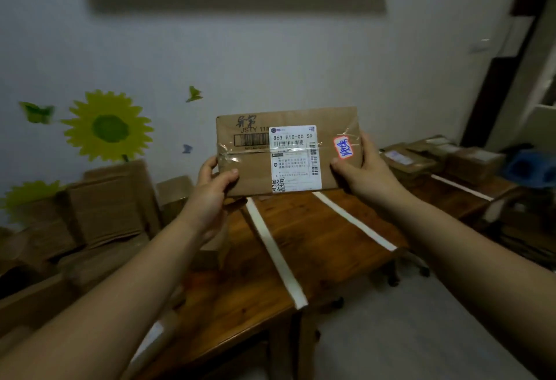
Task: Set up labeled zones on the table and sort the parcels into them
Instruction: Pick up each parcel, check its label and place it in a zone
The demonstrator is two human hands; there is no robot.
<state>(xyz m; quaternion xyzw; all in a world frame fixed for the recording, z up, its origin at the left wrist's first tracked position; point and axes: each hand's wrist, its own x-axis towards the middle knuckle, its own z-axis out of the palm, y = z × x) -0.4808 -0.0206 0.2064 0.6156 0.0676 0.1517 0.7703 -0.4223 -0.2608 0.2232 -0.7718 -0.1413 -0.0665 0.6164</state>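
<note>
I hold a flat brown cardboard parcel up in front of me, above the wooden table. It carries a white shipping label and a small red-edged sticker with blue handwriting. My left hand grips its lower left corner, thumb on the front. My right hand grips its right edge, thumb beside the sticker. Two strips of white tape run across the tabletop and mark off zones.
Several brown parcels lie on the table's far right part, past another white strip. A pile of cardboard boxes stands at the left against the wall. A blue object sits at far right. Grey floor shows below the table.
</note>
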